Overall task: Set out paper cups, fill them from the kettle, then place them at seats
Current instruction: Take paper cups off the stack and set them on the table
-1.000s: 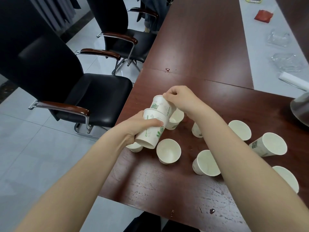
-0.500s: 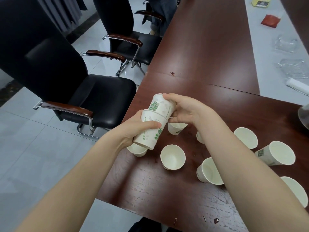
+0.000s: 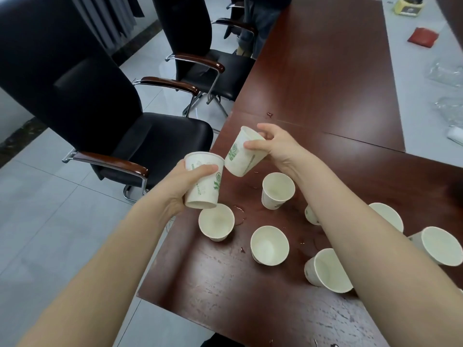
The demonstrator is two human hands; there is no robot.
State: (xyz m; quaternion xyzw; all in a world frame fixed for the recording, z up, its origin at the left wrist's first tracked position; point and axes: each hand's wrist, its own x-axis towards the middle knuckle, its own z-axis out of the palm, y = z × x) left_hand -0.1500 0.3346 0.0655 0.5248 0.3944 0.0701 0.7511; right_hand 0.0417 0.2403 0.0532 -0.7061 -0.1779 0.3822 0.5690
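Over the dark wooden bench (image 3: 313,71), the left hand (image 3: 184,182) grips one paper cup (image 3: 204,181); the right hand (image 3: 278,146) pinches another cup (image 3: 241,156) just beside it.

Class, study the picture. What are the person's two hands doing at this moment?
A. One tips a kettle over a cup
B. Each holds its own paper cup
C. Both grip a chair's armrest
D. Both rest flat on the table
B: the left hand grips a first cup with fingers curled round it, and the right hand pinches a second cup, both raised above the table.
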